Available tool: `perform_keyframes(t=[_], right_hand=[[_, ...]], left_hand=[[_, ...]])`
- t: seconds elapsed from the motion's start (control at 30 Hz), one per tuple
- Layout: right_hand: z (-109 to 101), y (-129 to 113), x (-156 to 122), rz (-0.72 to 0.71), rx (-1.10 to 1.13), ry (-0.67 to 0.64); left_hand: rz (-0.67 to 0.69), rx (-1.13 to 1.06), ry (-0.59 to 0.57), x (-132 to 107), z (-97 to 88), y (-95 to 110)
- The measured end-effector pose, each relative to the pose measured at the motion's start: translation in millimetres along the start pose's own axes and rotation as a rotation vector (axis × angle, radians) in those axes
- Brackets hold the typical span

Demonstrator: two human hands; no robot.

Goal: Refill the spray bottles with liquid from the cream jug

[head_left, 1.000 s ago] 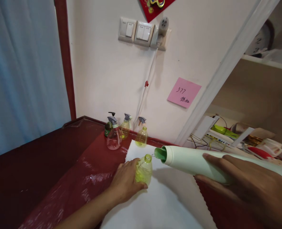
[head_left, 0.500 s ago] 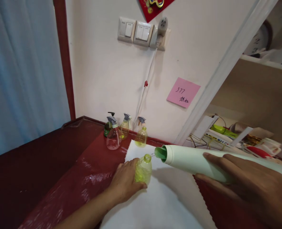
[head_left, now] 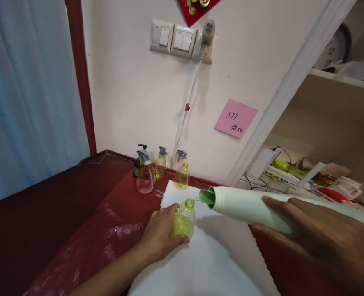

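My left hand [head_left: 162, 236] wraps round a small clear bottle [head_left: 184, 218] that holds yellow-green liquid and stands uncapped on a white cloth [head_left: 200, 263]. My right hand [head_left: 320, 242] grips a large pale-green bottle [head_left: 249, 207], tipped almost level. Its green spout [head_left: 207, 197] points at the small bottle's open neck, and a thin stream runs between them.
Three small spray bottles [head_left: 145, 174] and a dark pump bottle [head_left: 139, 160] stand by the wall on the dark red tabletop [head_left: 77, 222]. A cord hangs from a wall socket [head_left: 207, 39]. A cluttered shelf [head_left: 308, 172] lies to the right, a blue curtain [head_left: 24, 94] to the left.
Both hands and both bottles stay in place. The view has shifted slightly downward and to the left.
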State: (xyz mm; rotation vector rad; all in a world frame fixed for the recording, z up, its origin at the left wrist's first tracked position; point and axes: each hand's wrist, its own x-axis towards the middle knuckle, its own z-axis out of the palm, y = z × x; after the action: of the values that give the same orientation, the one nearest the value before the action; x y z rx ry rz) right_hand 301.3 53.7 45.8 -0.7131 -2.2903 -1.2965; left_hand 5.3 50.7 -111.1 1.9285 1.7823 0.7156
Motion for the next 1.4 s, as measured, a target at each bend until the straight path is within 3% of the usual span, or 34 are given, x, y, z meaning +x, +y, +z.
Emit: perform_keyframes(t=[1.4], right_hand=[[0.3, -0.9, 1.1, -0.011, 0.013, 0.005]], left_hand=[[-0.016, -0.013, -0.012, -0.4, -4.9, 5.0]])
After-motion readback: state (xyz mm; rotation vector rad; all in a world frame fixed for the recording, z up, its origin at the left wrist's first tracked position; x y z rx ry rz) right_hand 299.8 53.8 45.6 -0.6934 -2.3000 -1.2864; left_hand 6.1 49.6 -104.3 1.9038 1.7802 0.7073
